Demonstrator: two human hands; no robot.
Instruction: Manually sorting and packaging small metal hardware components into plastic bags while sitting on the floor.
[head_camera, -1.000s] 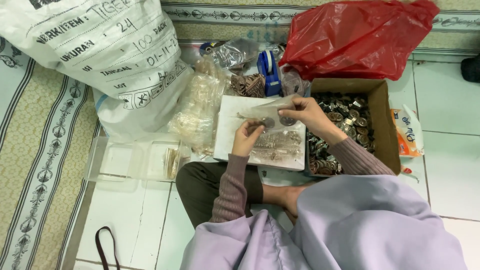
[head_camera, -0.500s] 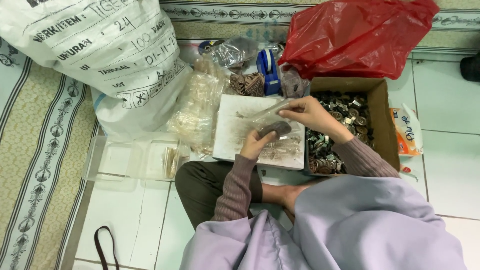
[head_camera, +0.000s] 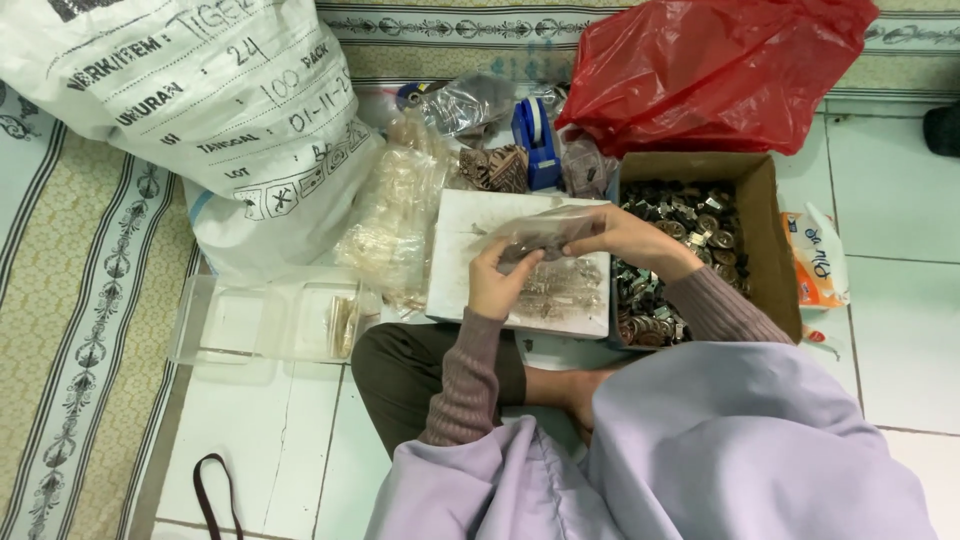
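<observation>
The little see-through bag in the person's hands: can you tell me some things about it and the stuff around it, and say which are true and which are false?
1. Both hands hold the small clear bag. True: the left hand and the right hand both grip it.
2. The bag is held over a white tray. True.
3. The cardboard box holds nothing. False: it holds many small dark metal pieces.
4. The red plastic bag lies on the person's lap. False: it lies beyond the box, away from the person.
5. The blue tape dispenser stands beyond the tray. True.
</observation>
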